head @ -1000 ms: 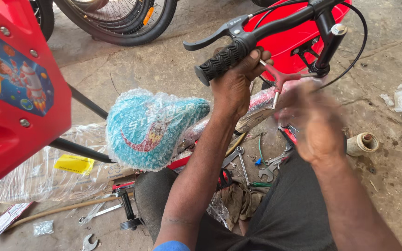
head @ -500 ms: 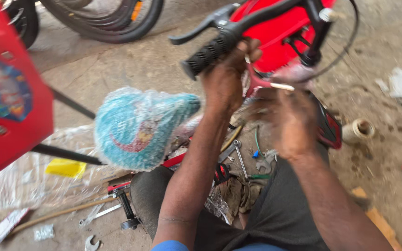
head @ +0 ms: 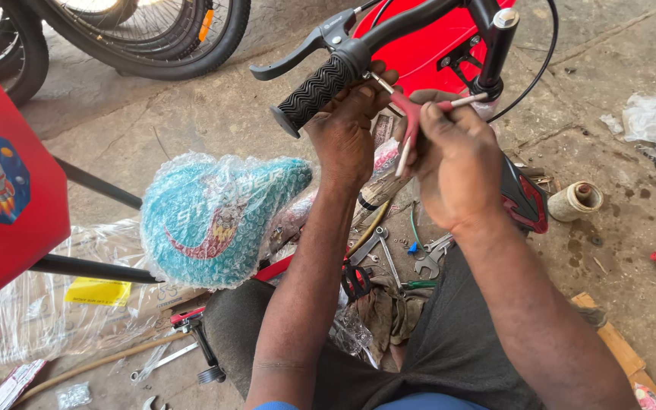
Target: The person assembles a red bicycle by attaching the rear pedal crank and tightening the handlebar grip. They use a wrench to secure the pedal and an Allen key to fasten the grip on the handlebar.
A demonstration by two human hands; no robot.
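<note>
Red three-way hex key [head: 411,121] in right hand's [head: 457,167] closed grip, left hand [head: 343,133] under black handlebar grip [head: 314,93].

From my feed, the ground is bare grey concrete floor [head: 191,129], stained and gritty, lit by even daylight. Taking the spool of twine [head: 575,200] as landmark: crumpled clear plastic [head: 651,118] lies beyond it, a wooden board [head: 609,334] nearer than it, and bicycle tyres [head: 153,45] stand far to its left.
</note>
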